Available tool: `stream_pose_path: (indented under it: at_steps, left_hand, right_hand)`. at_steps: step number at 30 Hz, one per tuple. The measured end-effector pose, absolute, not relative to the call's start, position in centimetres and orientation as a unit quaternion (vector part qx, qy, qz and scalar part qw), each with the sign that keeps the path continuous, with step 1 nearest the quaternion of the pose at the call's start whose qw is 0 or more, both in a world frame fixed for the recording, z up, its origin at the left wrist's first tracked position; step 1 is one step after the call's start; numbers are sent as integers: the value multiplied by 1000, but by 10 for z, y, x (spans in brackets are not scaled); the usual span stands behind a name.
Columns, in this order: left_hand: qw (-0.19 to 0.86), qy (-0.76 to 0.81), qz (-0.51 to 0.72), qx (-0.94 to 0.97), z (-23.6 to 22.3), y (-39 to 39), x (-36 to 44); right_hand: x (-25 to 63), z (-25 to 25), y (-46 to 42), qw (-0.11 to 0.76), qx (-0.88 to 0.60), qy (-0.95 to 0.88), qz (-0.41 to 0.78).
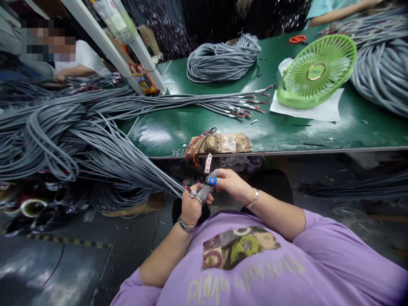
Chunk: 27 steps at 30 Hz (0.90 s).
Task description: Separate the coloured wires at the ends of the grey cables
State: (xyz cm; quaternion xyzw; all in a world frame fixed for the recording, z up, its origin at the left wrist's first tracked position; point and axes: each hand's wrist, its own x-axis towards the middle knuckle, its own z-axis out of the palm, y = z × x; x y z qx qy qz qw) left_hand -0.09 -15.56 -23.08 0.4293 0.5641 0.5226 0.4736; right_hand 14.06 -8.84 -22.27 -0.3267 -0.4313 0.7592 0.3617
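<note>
My left hand [192, 207] is closed around the end of a grey cable, where thin coloured wires fan out above the fingers. A grey covering wraps its thumb. Close against it, my right hand [232, 185] pinches at the wire ends; grey and blue coverings sit on its fingertips. The exact wire between those fingers is too small to make out. From the left hand, a thick bundle of grey cables [134, 163] runs up and left onto the bench. Just beyond the hands, a wooden block [237, 143] with red and black leads lies at the bench edge.
On the green bench [191, 127] lie stripped cable ends [236, 108], a coiled grey cable [223, 61], a green fan [315, 72] on white paper and orange scissors [297, 39]. More coils [382, 76] lie right. A white post [143, 55] stands at left. Two other people are across the bench.
</note>
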Motion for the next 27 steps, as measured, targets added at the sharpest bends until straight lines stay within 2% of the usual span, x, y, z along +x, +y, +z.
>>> stream_pose_path:
  at_steps: [5, 13, 18, 23, 27]
  left_hand:
    - [471, 558, 556, 397, -231, -156, 2]
    - [483, 534, 601, 347, -222, -155, 4]
    - [496, 521, 596, 357, -214, -151, 8]
    - [503, 513, 595, 359, -211, -144, 9]
    - [507, 524, 589, 349, -211, -138, 10]
  right_hand:
    - [140, -224, -91, 364, -343, -405, 765]
    - [142, -229, -73, 340, -317, -261, 846]
    - [132, -223, -55, 304, -304, -279, 859]
    - [118, -221, -50, 361, -268, -284, 847]
    - [117, -225, -51, 347, -244, -237, 874]
